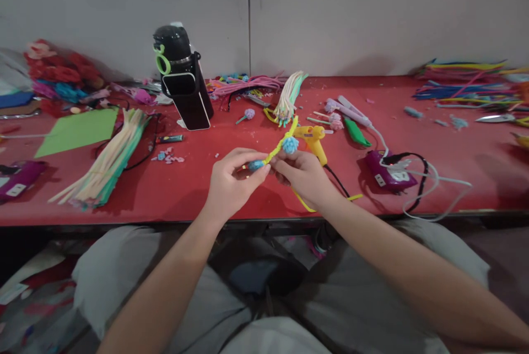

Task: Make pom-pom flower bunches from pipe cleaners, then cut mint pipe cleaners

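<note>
Left hand [231,180] pinching small blue fuzzy pom-pom [255,165] at end of yellow pipe-cleaner stem [281,142], fingers closing tight. Right hand [303,175] gripping same stem, second blue pom-pom [290,145] just above. Both hovering over front edge of red surface [185,178]. Yellow glue gun [313,138] lying just behind right hand.

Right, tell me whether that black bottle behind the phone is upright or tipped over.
Upright. The black bottle stands on the red table with its lid on top, behind the phone that leans in front of it.
</note>
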Motion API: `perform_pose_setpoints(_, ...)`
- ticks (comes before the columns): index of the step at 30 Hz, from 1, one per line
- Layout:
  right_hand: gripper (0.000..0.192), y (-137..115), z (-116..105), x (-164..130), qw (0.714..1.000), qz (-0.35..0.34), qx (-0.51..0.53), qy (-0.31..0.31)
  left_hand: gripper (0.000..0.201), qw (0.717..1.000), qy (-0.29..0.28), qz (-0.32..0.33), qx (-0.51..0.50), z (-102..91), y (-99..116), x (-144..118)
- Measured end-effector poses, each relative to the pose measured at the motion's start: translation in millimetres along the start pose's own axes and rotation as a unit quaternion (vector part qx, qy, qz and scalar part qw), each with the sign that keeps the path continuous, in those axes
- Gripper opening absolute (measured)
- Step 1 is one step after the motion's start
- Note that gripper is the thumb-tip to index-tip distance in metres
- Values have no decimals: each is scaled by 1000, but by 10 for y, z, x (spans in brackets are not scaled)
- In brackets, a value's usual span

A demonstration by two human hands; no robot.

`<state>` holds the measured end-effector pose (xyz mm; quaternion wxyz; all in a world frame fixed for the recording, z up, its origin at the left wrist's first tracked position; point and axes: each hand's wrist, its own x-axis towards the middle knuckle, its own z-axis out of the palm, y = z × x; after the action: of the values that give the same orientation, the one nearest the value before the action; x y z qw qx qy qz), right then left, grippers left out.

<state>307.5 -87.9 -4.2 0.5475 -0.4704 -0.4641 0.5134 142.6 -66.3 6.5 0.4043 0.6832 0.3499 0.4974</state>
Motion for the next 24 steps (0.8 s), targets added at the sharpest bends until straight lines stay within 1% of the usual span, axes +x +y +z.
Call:
perform_pose_setpoints(2, 39, -7, 7, 0, 999, 8, 35, -9, 19, 1000, 5, -7, -5, 2, 4, 0)
perform_pose_setpoints(5, 43, -23, 8, -1, 998, 4, 63, -20, 21, 999, 5, -39, -29, -2, 11, 8)
perform_pose_setpoints(8, 46, -24, -7, 0, 999, -12, 45, -28, 21, 997, -5, -55, -45, -13, 18, 19)
perform_pose_setpoints(11, 45, -16, -27, 7, 999, -11, 25, -44, 17, 998, -9, -46, -35, -22, 17, 24)
perform_pose_setpoints(14, 41, -21, -21, 10, 999, 2, 36, -34, 11, 1000, 1, -14, -2, -20, 9, 16)
perform_pose_setpoints(18, 31, -45, 59, -17, 996, 14, 82, -23, 8, 996, 35, 53, 65, -7, 5, -14)
perform_pose_setpoints(21, 30, -31, 132, -53, 995, 10, 97, -2, 10, 984, 60, 102, 136, 9, -1, -32)
perform_pose_setpoints(24, 32, 15, 170, -78, 996, -3, 89, 25, 11, 967, 72, 156, 187, 33, -19, -41)
